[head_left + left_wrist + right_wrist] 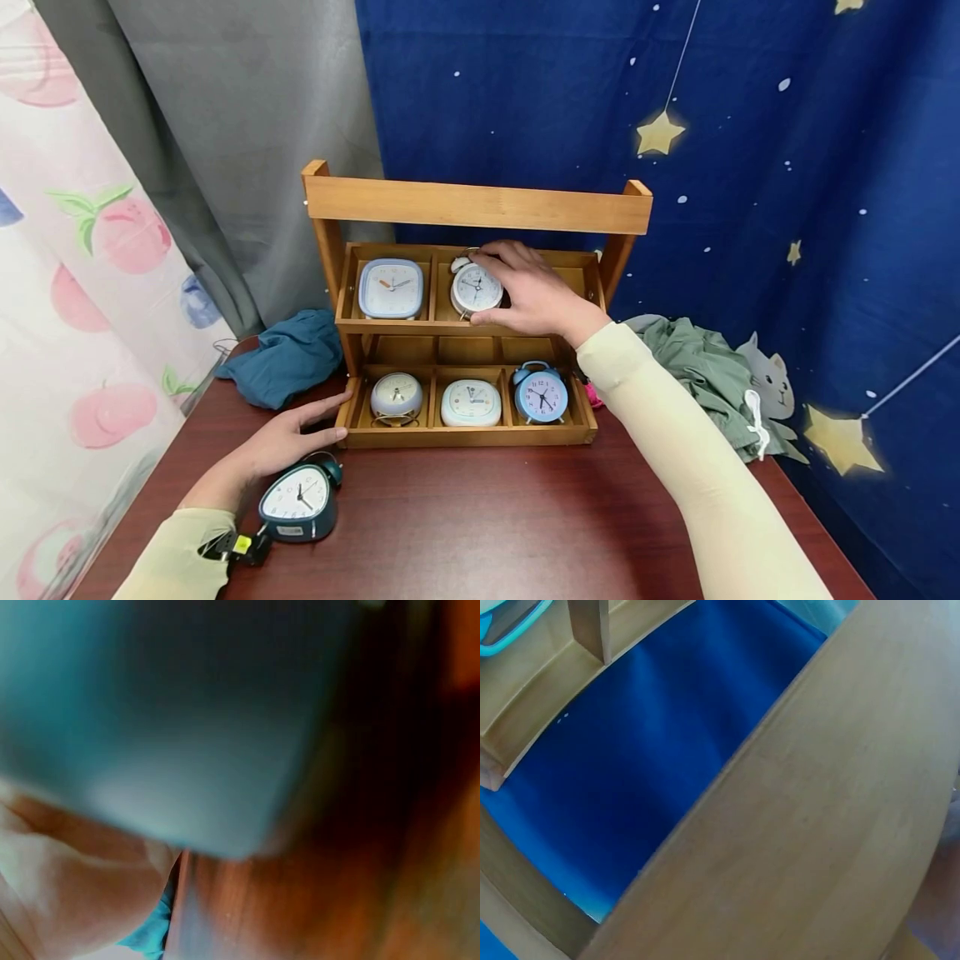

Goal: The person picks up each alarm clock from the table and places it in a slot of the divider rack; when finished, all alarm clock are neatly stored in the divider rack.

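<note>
Wooden rack (480, 208): two tiers on your dark red counter (487, 517); upper tier holds a square blue clock (391, 288) on the left, the white twin-bell clock (475, 289) in the middle compartment, and a bare right compartment
Right hand (534, 292): your fingers (501, 252) curl over the top of the white twin-bell clock, thumb low at its lower right edge; you are grasping it inside that middle compartment
Left hand (288, 435): lies flat on the counter, fingers straight and released, tips touching the rack's lower left corner
Dark teal clock (300, 502): stands on the counter just beside your left wrist, unheld
Lower tier: a pale round clock (396, 395), a white rounded clock (470, 402), a blue twin-bell clock (541, 394), one per compartment
Handling: the white twin-bell clock looks light and rigid; smooth casing may slip; bells, hammer and thin feet seem fragile, the front pane likely scratches
Where to hold: round the body at its sides, as you do now; not by the bells or the handle
Wrist views: too blurred or too close to add anything on either grip
</note>
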`<control>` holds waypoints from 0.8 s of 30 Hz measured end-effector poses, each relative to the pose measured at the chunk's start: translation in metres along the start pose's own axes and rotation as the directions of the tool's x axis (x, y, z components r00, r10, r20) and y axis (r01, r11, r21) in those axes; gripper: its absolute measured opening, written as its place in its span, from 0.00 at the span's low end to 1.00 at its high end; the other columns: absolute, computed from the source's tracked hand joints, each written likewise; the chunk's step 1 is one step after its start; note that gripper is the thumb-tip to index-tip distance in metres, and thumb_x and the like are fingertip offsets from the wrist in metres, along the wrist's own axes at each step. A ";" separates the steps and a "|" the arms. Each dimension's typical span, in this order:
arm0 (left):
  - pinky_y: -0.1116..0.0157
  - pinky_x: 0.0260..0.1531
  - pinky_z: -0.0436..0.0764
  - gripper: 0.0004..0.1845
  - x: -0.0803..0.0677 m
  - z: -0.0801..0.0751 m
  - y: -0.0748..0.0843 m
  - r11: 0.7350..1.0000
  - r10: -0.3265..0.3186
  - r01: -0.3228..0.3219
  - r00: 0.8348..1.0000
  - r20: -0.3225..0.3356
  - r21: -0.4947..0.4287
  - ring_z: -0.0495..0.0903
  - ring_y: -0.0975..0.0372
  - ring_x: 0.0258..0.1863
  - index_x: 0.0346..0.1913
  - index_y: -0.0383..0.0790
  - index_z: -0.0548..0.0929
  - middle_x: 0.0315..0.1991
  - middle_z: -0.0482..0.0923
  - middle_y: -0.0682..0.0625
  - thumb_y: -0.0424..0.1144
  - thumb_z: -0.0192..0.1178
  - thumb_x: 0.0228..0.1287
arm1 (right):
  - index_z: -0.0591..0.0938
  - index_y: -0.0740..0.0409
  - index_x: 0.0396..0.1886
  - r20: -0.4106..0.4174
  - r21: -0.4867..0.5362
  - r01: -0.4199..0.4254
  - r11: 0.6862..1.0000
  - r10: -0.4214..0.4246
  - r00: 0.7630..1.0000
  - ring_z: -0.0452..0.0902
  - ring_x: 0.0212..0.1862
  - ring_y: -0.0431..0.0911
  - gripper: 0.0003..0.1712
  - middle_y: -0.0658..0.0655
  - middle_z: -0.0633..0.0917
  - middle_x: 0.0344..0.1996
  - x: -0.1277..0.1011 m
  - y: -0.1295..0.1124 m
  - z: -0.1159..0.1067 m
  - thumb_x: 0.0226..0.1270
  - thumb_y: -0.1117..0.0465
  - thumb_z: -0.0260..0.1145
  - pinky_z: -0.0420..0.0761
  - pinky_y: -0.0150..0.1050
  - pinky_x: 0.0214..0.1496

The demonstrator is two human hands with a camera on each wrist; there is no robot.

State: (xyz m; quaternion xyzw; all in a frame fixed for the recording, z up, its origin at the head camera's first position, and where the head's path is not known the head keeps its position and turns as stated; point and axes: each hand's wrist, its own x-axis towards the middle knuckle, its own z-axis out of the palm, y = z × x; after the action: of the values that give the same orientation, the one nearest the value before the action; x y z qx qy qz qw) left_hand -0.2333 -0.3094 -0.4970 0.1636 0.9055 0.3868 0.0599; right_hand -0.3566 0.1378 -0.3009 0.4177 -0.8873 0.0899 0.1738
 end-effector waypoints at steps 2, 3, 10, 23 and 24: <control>0.29 0.72 0.70 0.39 0.000 0.000 0.000 1.000 0.002 -0.002 1.000 -0.002 0.000 0.68 0.37 0.81 0.87 0.51 0.71 0.82 0.70 0.38 0.59 0.68 0.80 | 0.68 0.50 0.89 0.001 0.010 -0.001 1.000 0.001 1.000 0.57 0.84 0.54 0.58 0.54 0.68 0.82 0.000 0.000 0.000 0.69 0.25 0.74 0.58 0.62 0.86; 0.29 0.72 0.70 0.39 0.000 0.000 0.000 1.000 0.002 -0.002 1.000 -0.003 0.001 0.68 0.37 0.81 0.87 0.51 0.71 0.82 0.70 0.38 0.59 0.68 0.80 | 0.69 0.50 0.88 0.000 0.016 -0.002 1.000 0.002 1.000 0.57 0.84 0.54 0.58 0.53 0.68 0.81 0.000 0.000 0.000 0.69 0.25 0.74 0.58 0.62 0.86; 0.29 0.72 0.70 0.39 0.000 0.000 0.000 1.000 -0.005 0.005 1.000 -0.001 0.001 0.68 0.37 0.81 0.87 0.51 0.71 0.82 0.70 0.38 0.59 0.68 0.80 | 0.72 0.53 0.86 -0.093 0.101 -0.012 0.995 0.022 0.995 0.57 0.84 0.53 0.55 0.55 0.70 0.80 -0.008 -0.007 0.003 0.70 0.29 0.77 0.59 0.60 0.86; 0.29 0.72 0.70 0.39 0.000 0.000 -0.001 1.000 0.010 -0.010 1.000 -0.003 -0.005 0.68 0.37 0.81 0.87 0.52 0.71 0.82 0.70 0.38 0.58 0.68 0.80 | 0.80 0.68 0.73 -0.448 0.177 0.286 0.942 -0.182 0.875 0.70 0.75 0.62 0.42 0.68 0.79 0.71 -0.051 -0.063 0.043 0.75 0.41 0.77 0.67 0.56 0.82; 0.29 0.72 0.70 0.39 0.000 0.000 -0.001 1.000 0.007 -0.007 1.000 -0.003 -0.005 0.68 0.37 0.81 0.87 0.52 0.71 0.82 0.70 0.38 0.58 0.68 0.80 | 0.80 0.67 0.73 -0.446 0.186 0.300 0.936 -0.191 0.874 0.71 0.75 0.62 0.41 0.68 0.78 0.71 -0.055 -0.070 0.049 0.76 0.41 0.76 0.68 0.56 0.82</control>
State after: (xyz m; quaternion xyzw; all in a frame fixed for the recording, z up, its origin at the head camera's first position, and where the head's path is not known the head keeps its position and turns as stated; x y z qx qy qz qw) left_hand -0.2336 -0.3104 -0.4980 0.1661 0.9041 0.3895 0.0576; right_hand -0.2819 0.1176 -0.3656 0.5168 -0.7495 0.2656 0.3173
